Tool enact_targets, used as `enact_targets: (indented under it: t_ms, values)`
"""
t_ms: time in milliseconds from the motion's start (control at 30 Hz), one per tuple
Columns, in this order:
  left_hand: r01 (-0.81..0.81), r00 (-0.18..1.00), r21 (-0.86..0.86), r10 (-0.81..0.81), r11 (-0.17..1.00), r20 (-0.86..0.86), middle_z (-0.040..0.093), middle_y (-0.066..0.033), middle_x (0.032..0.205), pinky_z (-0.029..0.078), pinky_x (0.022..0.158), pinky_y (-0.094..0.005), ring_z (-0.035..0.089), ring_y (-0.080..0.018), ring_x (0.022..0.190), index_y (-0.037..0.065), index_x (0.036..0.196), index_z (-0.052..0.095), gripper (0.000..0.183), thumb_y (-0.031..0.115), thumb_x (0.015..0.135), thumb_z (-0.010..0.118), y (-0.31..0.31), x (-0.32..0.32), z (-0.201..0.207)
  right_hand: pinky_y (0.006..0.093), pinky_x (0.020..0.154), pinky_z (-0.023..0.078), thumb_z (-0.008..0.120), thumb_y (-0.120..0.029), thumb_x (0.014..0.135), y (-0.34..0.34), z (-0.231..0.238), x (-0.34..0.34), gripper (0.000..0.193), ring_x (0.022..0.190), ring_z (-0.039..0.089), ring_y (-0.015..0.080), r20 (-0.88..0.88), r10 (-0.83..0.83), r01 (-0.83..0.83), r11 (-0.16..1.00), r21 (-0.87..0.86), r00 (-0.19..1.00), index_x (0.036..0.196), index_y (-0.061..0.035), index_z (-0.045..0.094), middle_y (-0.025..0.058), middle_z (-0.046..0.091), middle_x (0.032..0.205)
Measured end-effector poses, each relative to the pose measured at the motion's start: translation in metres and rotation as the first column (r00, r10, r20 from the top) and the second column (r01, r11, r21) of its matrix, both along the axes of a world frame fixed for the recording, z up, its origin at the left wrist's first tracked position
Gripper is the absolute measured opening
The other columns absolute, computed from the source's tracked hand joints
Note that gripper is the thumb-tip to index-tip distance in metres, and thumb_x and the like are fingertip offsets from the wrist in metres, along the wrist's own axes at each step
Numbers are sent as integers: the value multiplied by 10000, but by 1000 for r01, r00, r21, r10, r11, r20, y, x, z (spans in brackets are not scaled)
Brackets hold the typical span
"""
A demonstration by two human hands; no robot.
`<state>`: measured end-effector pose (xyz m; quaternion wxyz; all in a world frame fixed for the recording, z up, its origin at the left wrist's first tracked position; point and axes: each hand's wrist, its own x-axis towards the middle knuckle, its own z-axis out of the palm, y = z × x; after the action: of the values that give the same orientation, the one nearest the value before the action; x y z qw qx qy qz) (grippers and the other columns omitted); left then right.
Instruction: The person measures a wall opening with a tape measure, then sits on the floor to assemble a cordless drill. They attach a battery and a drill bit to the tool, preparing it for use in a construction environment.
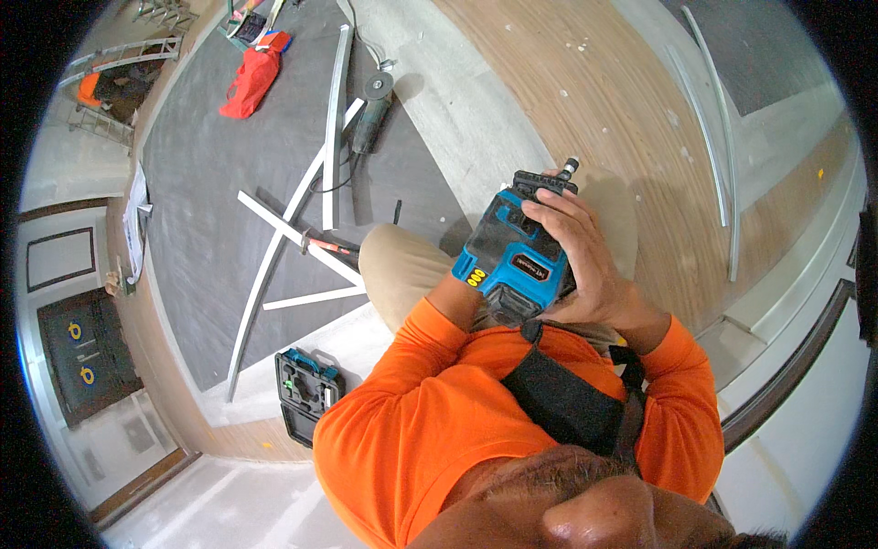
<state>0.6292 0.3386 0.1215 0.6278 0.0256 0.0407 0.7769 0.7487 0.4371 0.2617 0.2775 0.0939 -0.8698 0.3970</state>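
In front of my waist I hold a boxy blue and black laser level [517, 252], tilted, with a short metal-tipped stub at its upper end. My right hand [590, 242] wraps its right side, fingers curled over the black upper part. My left hand [464, 295] reaches in underneath from the left; its fingers are mostly hidden behind the body of the tool. Both hands are closed on it. On the floor by my left elbow lies an open black case [309, 393] with small parts in it.
White metal strips [297, 197] lie crossed on a dark grey floor sheet, beside an angle grinder [373, 112] with a cord and an orange-handled tool [331, 246]. Farther off are a red bag [253, 80] and a ladder [123, 57]. Long strips [722, 137] lie at the right.
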Motion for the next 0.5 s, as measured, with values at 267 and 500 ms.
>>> enact_targets:
  t_ms: [267,500]
  values:
    - [17,1000,-26,-17,1000,5,551,-142,1327,540,975,-394,585,-257,1178,133,1468,365,572,244,959,599,-3,8,8,497,1124,304,897,-485,565,9,-4,3,986,1334,437,359,59,44,-36,990,-136,997,1323,-20,471,163,477,1430]
    - [19,999,-44,-20,999,-27,551,-141,1329,542,972,-398,587,-257,1177,132,1465,369,568,248,959,599,-4,11,6,498,1094,344,879,-438,602,12,-4,6,860,1305,465,369,91,57,-54,998,-31,994,1277,-39,527,177,487,1413]
